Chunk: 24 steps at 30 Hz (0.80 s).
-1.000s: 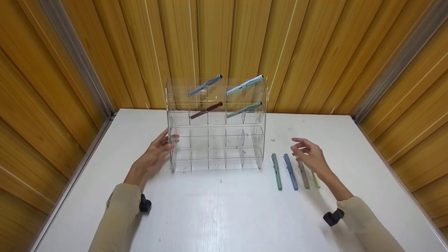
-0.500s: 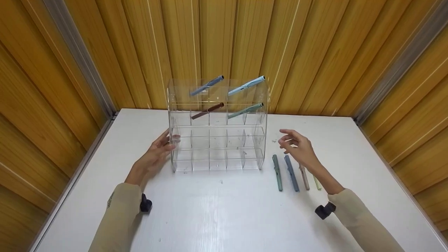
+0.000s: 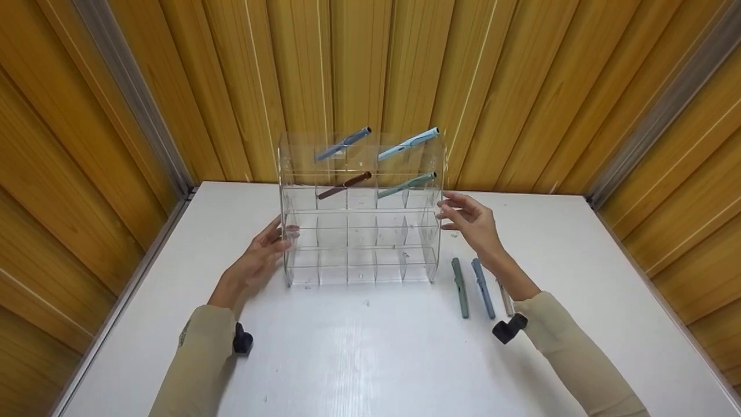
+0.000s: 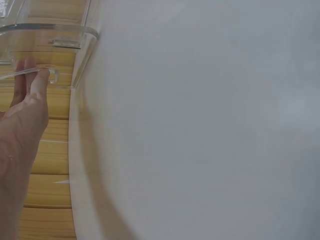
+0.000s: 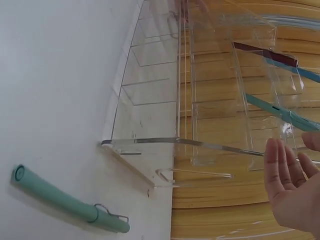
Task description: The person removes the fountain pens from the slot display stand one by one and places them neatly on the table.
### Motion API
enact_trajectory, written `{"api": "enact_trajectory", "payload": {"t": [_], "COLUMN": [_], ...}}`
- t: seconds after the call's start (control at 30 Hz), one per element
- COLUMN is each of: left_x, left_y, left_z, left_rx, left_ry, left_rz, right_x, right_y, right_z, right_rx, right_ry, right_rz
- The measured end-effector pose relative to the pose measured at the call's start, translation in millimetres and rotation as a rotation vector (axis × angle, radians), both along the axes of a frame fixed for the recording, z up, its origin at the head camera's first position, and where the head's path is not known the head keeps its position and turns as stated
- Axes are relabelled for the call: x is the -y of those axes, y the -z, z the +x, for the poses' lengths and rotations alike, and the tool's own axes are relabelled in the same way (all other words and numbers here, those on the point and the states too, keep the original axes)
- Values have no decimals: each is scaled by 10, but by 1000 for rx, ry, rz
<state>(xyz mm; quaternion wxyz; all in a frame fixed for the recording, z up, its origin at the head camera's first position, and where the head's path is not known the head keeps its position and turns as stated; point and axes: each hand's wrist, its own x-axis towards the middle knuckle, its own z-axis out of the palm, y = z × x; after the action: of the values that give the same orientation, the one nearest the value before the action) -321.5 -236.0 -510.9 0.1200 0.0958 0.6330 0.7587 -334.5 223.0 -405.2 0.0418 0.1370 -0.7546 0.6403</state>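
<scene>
A clear acrylic pen rack [image 3: 360,237] with tiered compartments stands upright on the white table [image 3: 347,359]. My left hand [image 3: 252,263] grips its left side panel, fingertips visible through the plastic; in the left wrist view the thumb lies at the panel edge. At the right panel is my right hand [image 3: 472,223], fingers extended and thumb apart, holding no pen; contact is hard to tell. In the rack lean a blue pen [image 3: 344,143], a light blue pen [image 3: 408,143], a dark red pen [image 3: 345,185] and a green pen [image 3: 407,185].
Right of the rack lie another green pen [image 3: 460,288], another blue pen [image 3: 483,288] and a brownish pen [image 3: 505,298], partly hidden by the right forearm. Yellow slatted walls [image 3: 359,63] enclose the table at the back and sides.
My right hand has moved left and away from me, from above the loose pens to the rack's right panel. The left hand stays at the rack. The yellow-green pen is now hidden.
</scene>
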Motion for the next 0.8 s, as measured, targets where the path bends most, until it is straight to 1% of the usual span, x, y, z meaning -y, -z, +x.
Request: {"api": "enact_trajectory", "payload": {"t": [0.1,0.23,0.4,0.6,0.8], "left_x": [2,1,8,22,2], "left_y": [20,26,13,7,7], "left_z": [0,-3,-1,16,18], "left_rx": [-6,-5,-1,-28,8], "left_ry": [9,7,-1,7,-2], "left_rz": [20,38,39,20,38], "right_x": [79,180,291,408,500], "right_y": [-31,-84,-155,-209,-226], "right_z": [-37,-71,-101,-160,-206], "right_rx": [-18,-22,-14,32,71], "right_ry": [-8,-14,4,-16,-34], "right_rz": [-63,-80,-126,-108,-117]}}
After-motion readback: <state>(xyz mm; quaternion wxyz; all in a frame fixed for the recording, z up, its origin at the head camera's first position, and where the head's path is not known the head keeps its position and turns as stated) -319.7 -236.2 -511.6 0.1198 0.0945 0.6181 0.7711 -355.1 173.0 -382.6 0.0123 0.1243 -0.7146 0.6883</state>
